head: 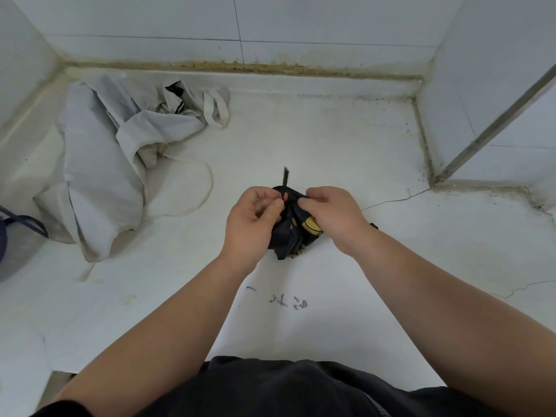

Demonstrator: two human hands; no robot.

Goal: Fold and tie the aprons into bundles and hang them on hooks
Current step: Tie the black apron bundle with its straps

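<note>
A small black apron bundle (290, 233) with yellow print rests on the white counter (331, 139) in the middle of the view. My left hand (251, 221) pinches a thin black strap (284, 182) that sticks up from the bundle's top. My right hand (334, 218) grips the bundle's upper right side, fingers pinched on the fabric near the strap. A crumpled light grey apron (102, 164) lies unfolded at the back left, its strap loop (215, 106) and a thin cord (204, 182) trailing out. No hooks are in view.
White tiled walls close the counter at the back, left and right. A metal rail (493, 127) runs diagonally at the right. A dark blue mesh bag (15, 245) sits at the left edge. Black marks (285, 300) are on the counter near me.
</note>
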